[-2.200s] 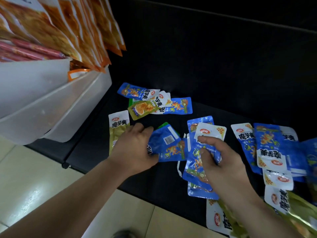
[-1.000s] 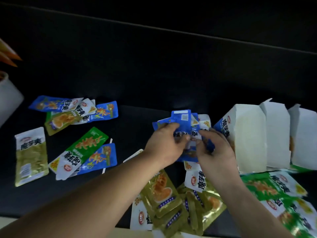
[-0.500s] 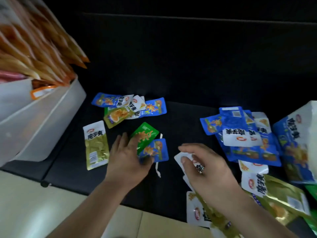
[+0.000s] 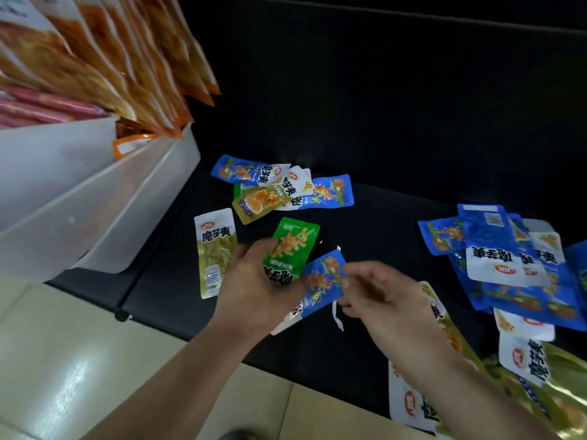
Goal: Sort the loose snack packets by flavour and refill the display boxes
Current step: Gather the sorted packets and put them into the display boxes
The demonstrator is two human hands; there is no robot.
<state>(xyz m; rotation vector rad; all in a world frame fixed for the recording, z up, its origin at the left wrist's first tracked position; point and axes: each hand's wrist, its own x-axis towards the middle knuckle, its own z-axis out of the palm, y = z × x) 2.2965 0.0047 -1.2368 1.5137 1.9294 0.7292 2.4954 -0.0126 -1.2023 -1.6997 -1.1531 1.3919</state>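
Note:
My left hand [image 4: 254, 287] grips a green snack packet [image 4: 293, 246] and lifts it off the black shelf [image 4: 381, 236]. My right hand [image 4: 378, 290] pinches the top edge of a blue packet [image 4: 324, 281] lying next to it. A yellow-green packet [image 4: 216, 249] lies flat to the left. Behind it sits a small mixed heap [image 4: 286, 188] of blue, white and yellow packets. A stack of blue packets [image 4: 508, 262] lies at the right, with yellow packets [image 4: 540, 376] below it.
White plastic bins [image 4: 95, 198] holding large orange bags [image 4: 120, 55] hang over the shelf's left end. A thin white strip [image 4: 336, 315] lies under my right hand. Beige floor tiles [image 4: 79, 360] show below the shelf's front edge.
The view swung back left from the display boxes to the loose packets. My left hand has taken up the green packet, and my right hand has moved onto the blue packet beside it.

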